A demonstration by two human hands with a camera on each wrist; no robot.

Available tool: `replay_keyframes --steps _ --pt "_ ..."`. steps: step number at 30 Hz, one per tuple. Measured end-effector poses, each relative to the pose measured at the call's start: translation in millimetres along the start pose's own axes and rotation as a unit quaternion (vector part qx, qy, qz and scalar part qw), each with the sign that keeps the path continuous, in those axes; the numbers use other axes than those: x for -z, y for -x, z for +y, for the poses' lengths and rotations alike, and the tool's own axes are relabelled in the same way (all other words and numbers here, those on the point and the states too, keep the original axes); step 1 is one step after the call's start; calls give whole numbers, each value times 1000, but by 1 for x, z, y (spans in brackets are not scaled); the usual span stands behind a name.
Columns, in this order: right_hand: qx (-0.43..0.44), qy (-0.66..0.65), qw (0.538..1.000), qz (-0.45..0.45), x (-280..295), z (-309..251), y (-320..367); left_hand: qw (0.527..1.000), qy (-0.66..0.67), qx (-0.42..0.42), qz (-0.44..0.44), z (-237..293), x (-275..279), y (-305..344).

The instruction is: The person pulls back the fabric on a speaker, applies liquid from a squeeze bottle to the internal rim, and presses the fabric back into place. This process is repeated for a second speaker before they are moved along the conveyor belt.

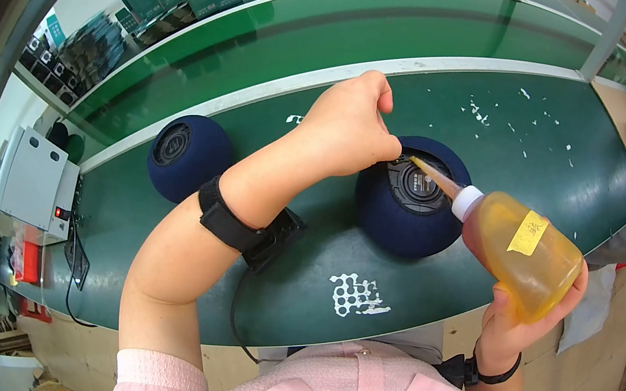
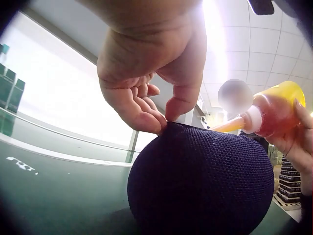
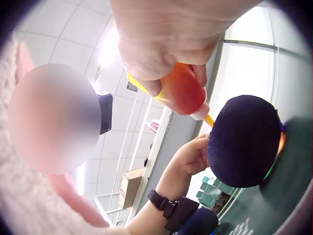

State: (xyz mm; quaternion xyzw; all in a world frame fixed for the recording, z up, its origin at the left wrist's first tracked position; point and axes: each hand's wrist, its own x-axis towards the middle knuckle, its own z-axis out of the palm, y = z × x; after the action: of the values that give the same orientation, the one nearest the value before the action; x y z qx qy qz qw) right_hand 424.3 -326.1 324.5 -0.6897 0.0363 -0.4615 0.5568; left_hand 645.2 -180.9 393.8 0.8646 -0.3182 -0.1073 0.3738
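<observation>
A blue speaker (image 1: 407, 229) sits on the worktop (image 1: 553, 173). In the head view, the left hand's grip (image 1: 348, 123) pinches its edge at eleven o'clock; the right hand's grip (image 1: 510, 335) holds a bottle (image 1: 497, 244) at four o'clock, nozzle (image 1: 437, 177) inward.

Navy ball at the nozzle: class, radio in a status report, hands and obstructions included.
Left hand pinches the navy ball at its upper edge. Right hand grips the amber bottle, nozzle at the ball's black recess. Nothing visibly blocking the nozzle.

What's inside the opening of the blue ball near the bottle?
A dark round panel with pale print, partly hidden by the nozzle of the bottle. Whatever lies beneath the panel or blue fabric is covered.
</observation>
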Motion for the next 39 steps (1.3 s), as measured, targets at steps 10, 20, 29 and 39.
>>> replay_keyframes --steps 10,20,29,39 --pt "-27 6 999 28 3 1 -1 999 -34 -31 -27 3 1 -1" --pt "6 18 1000 -15 2 -3 -5 957 -108 -239 -124 26 -1 -31" --pt "44 28 997 -61 7 -2 -7 920 -225 -284 -149 37 -5 -28" --pt "75 43 993 -85 6 -4 -7 939 -190 -275 -84 29 -9 -30"
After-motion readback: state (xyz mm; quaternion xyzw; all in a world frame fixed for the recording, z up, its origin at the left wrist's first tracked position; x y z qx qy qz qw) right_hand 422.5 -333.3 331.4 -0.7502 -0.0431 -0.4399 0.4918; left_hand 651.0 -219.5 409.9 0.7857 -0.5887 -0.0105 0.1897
